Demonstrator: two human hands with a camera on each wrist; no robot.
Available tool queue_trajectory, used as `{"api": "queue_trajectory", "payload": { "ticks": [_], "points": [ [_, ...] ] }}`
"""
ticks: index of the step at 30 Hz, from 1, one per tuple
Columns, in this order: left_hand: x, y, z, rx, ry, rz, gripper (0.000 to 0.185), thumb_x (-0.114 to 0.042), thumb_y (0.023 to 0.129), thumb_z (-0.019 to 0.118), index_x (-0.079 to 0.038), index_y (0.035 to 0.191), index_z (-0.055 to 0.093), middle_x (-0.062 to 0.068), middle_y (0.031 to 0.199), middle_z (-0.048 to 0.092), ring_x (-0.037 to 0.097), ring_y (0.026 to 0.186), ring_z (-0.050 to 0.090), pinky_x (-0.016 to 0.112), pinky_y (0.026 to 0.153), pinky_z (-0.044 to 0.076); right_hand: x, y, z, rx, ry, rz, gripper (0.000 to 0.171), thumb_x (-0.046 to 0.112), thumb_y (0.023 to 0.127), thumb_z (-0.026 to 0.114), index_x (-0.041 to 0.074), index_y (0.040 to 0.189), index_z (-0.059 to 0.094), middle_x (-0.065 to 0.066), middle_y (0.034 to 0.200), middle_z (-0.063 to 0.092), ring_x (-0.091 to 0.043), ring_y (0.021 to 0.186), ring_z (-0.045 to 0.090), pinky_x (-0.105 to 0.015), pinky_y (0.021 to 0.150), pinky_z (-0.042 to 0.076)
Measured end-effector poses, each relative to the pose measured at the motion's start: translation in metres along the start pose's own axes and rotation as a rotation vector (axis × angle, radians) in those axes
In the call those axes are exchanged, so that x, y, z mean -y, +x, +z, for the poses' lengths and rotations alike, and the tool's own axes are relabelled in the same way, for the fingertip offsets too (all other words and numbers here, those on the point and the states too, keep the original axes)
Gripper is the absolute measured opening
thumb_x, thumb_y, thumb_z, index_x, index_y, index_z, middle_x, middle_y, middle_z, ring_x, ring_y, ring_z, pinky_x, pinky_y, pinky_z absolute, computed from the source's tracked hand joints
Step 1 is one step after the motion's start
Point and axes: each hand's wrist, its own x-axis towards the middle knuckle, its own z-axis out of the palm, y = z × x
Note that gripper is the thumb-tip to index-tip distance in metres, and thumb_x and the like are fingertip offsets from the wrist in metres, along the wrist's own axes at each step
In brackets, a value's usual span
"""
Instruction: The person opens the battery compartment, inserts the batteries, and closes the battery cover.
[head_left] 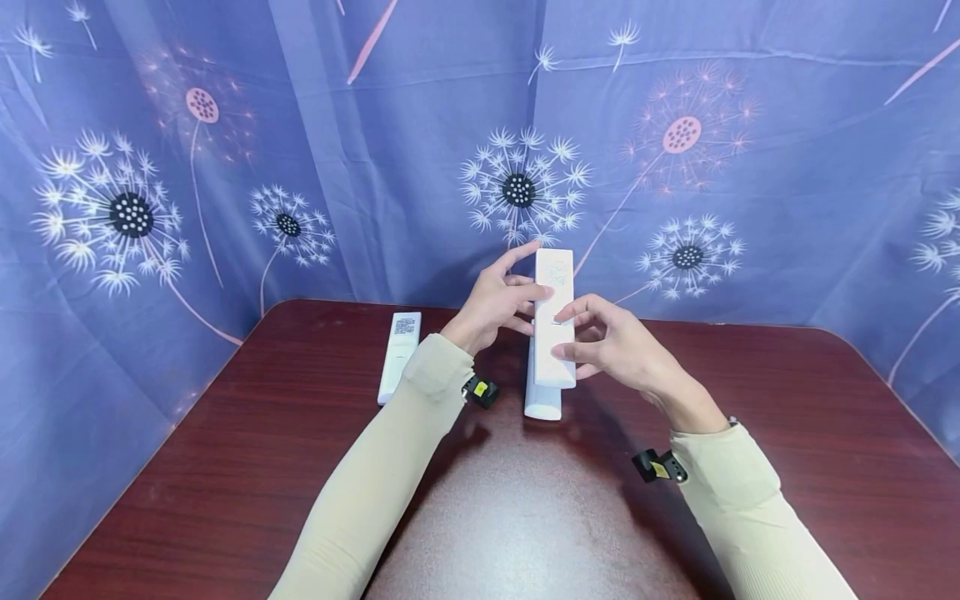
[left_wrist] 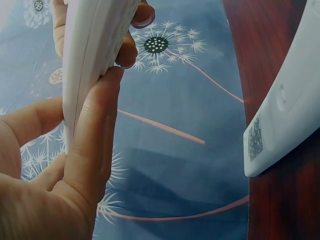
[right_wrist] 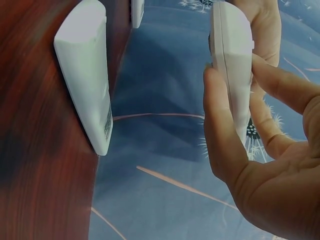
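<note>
Both hands hold a white remote control [head_left: 553, 373] above the table, its back with a printed code toward the head camera. At its upper end, the left hand [head_left: 489, 304] grips it with the thumb on the back face. The right hand [head_left: 618, 346] pinches the lower half, thumb and index fingertip on the back near a small latch mark. In the right wrist view the held remote [right_wrist: 236, 55] shows edge-on between the right fingers. A second white remote [head_left: 542, 403] lies on the table below it, partly covered from above.
A third white remote [head_left: 397, 358], code side up, lies on the table left of the left forearm. The dark red wooden table [head_left: 225, 467] ends at a blue dandelion-print curtain [head_left: 405, 167] behind and at the sides.
</note>
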Motion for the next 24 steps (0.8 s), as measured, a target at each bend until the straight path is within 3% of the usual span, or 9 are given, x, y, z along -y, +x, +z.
{"api": "queue_trajectory", "payload": {
  "ticks": [24],
  "points": [
    [0.0007,-0.0003,0.0003,0.006,-0.04,0.033,0.075,-0.002,0.098,0.075,-0.035,0.16,0.049,0.014,0.12,0.069,0.025,0.078,0.072,0.038,0.057,0.064,-0.0017,0.0004,0.0003,-0.006,-0.008,-0.026,0.041,-0.007,0.095,0.074,-0.008,0.13,0.053,-0.028,0.117,0.058,-0.026,0.092,0.07,-0.046,0.079,0.066]
  ]
}}
